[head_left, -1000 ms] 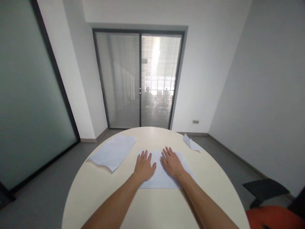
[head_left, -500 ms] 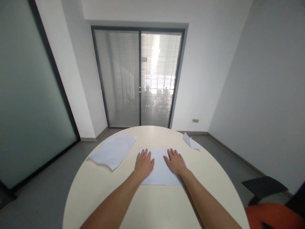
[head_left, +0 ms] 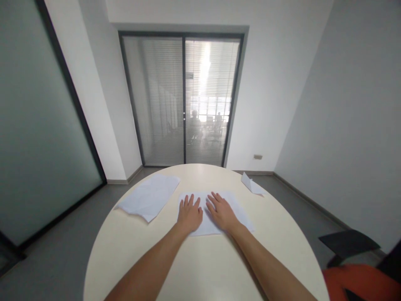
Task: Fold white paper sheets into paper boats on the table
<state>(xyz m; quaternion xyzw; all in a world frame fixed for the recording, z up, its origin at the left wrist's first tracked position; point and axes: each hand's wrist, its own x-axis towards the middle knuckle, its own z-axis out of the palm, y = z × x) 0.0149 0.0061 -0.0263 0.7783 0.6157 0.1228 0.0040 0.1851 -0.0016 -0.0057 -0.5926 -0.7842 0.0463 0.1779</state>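
Observation:
A white sheet of paper (head_left: pixel 205 225) lies flat on the round cream table (head_left: pixel 200 267) in front of me. My left hand (head_left: pixel 190 214) rests open on its left part, fingers spread and pointing away. On the middle and right part of the sheet, my right hand (head_left: pixel 222 211) also lies flat, its fingers angled toward the left. The two hands are close together but apart, and they hide some of the paper. Neither holds anything.
A larger creased sheet (head_left: pixel 150 196) lies at the table's left, one corner lifted. Near the far right edge stands a folded piece of paper (head_left: pixel 252 186). A chair with an orange seat (head_left: pixel 360 280) is at the lower right. Glass doors (head_left: pixel 184 100) are beyond the table.
My right hand has moved left, toward my left hand. The sheet beneath has turned slightly, and more of its right side shows. My left hand has stayed nearly in place.

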